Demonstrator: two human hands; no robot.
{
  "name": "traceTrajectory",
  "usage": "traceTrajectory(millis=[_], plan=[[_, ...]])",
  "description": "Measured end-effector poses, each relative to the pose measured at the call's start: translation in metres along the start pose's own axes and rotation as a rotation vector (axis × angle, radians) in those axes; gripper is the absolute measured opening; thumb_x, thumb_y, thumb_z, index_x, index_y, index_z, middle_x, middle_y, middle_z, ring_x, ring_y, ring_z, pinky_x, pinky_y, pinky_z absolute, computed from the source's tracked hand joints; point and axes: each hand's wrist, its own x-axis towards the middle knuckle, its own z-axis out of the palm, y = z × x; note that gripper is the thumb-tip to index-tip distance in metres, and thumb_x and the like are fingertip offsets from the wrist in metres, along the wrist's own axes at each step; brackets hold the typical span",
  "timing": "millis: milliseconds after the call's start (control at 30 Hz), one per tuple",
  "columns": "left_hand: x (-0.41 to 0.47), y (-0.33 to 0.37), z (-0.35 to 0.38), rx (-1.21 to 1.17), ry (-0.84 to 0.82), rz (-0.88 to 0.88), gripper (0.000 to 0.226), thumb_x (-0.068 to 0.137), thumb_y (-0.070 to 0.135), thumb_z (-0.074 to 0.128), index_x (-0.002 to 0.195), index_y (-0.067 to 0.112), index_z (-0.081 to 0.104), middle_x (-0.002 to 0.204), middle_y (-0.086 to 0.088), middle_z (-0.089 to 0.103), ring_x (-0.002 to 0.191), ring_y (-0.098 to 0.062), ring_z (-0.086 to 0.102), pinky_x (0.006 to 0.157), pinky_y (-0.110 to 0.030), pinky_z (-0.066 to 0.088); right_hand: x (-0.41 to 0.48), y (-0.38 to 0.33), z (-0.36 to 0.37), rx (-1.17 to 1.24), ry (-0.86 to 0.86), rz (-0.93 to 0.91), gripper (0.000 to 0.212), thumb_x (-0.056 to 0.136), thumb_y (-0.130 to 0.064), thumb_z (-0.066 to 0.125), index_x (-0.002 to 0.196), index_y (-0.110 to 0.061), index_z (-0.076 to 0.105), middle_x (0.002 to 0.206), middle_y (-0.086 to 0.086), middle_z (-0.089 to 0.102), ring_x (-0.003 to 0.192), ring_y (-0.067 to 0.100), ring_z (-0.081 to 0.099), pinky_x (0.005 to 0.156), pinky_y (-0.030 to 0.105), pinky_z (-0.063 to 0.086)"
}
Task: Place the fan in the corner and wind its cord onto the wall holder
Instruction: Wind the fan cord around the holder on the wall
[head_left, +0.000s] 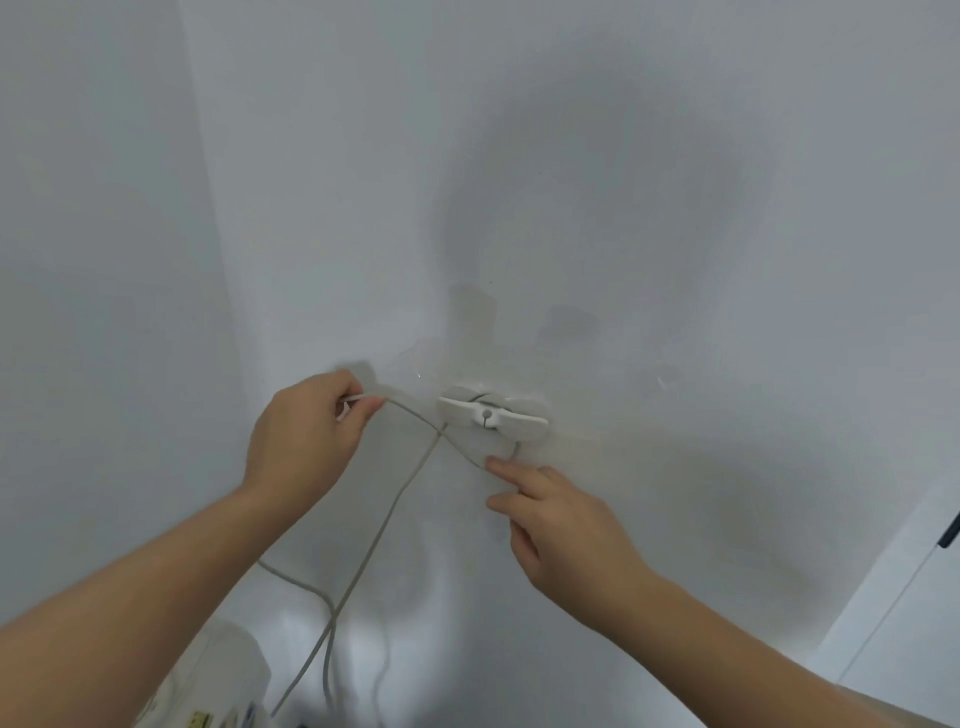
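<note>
A white two-winged cord holder (491, 414) is fixed to the white wall at the middle of the view. A pale grey cord (387, 519) loops under the holder and hangs down toward the floor in two strands. My left hand (304, 441) grips the cord's end just left of the holder. My right hand (561, 519) is below the holder, its index finger straight and pressing the cord loop against the wall. The top of the white fan (218, 680) shows at the bottom left, partly hidden behind my left forearm.
The room corner (208, 208) runs down the left side of the view. A white door or panel with a dark handle (950, 530) stands at the right edge. The glossy white floor (415, 649) lies below.
</note>
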Motion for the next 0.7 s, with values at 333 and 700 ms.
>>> traceTrajectory(millis=[333,700], plan=[[0.010,-0.007,-0.005,-0.158,0.009,-0.409,0.029,0.090,0.038,0.058,0.077,0.015,0.070,0.068,-0.001,0.065,0.072,-0.026,0.062,0.071,-0.043,0.056,0.018,-0.011,-0.006,-0.033,-0.028,-0.062,0.024,0.074,-0.015,0.064,0.097,-0.022,0.070,0.138,-0.001,0.054,0.098,0.021,0.063,0.050,0.025,0.049],[0.010,-0.015,-0.005,-0.134,-0.070,-0.556,0.027,0.091,0.038,0.056,0.076,0.020,0.070,0.079,-0.001,0.067,0.077,-0.025,0.061,0.076,-0.041,0.054,0.054,-0.014,-0.033,-0.089,0.250,-0.051,0.019,0.068,0.002,0.067,0.083,-0.009,0.069,0.090,0.004,0.067,0.082,0.028,0.058,0.068,0.032,0.042]])
